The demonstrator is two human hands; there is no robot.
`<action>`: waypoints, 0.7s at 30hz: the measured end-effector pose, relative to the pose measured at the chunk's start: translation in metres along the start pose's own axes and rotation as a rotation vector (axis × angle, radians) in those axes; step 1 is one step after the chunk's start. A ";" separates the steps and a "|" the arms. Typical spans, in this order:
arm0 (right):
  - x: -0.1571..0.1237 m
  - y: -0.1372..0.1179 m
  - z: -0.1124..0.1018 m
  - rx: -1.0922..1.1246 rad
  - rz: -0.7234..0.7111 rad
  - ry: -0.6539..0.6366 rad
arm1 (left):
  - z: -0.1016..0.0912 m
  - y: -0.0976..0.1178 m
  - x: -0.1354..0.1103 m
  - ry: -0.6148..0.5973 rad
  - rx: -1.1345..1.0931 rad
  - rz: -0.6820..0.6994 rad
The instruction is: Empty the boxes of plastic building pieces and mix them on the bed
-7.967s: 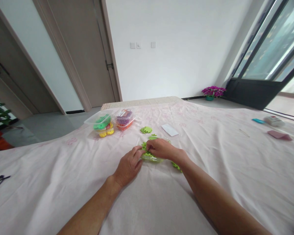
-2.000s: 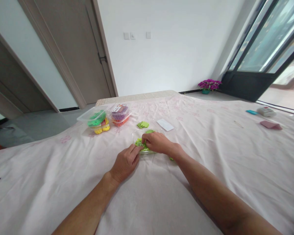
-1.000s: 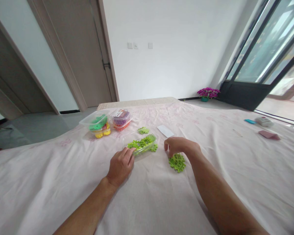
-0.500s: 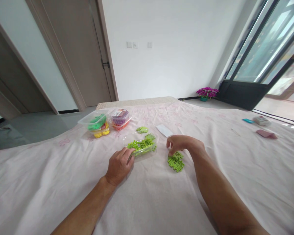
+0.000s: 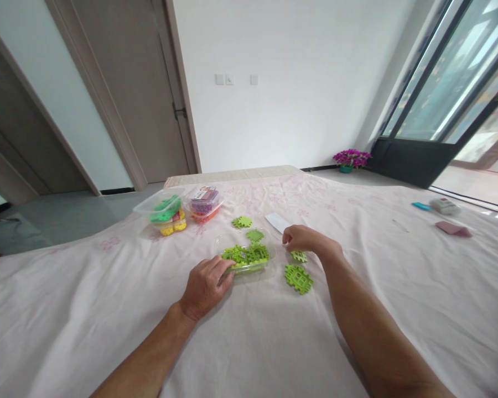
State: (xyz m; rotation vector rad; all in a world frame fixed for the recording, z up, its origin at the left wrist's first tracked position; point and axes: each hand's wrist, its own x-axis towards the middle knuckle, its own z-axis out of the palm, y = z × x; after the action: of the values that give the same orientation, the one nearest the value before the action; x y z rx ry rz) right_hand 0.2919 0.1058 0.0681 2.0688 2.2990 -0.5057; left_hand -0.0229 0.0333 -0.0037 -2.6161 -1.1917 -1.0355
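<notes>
My left hand is closed on the near left corner of a clear plastic box that holds several bright green notched building pieces. My right hand hovers just right of the box with its fingers curled, and a small green piece sits under its fingertips, seemingly pinched. A stack of green pieces lies on the pale pink sheet just in front of that hand. One more loose green piece lies behind the box.
Two clear tubs stand at the back left: one with green and yellow pieces, one with purple and orange pieces. A white card lies behind my right hand. Small items lie far right. The bed's edge is at the left.
My right hand left the box, went to the green stack on the sheet, and now lifts off it with a small piece. My left hand keeps hold of the box, which was tipped and now lies flat.
</notes>
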 end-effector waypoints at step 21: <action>-0.038 -0.088 -0.011 0.007 -0.643 0.126 | 0.001 0.006 0.001 -0.009 -0.031 0.094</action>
State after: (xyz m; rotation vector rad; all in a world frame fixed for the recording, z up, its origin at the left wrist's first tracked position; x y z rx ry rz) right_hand 0.2139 0.0646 0.1074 1.3496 3.0215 -0.3881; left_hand -0.0181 0.0301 -0.0027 -2.6747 -1.0520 -1.0341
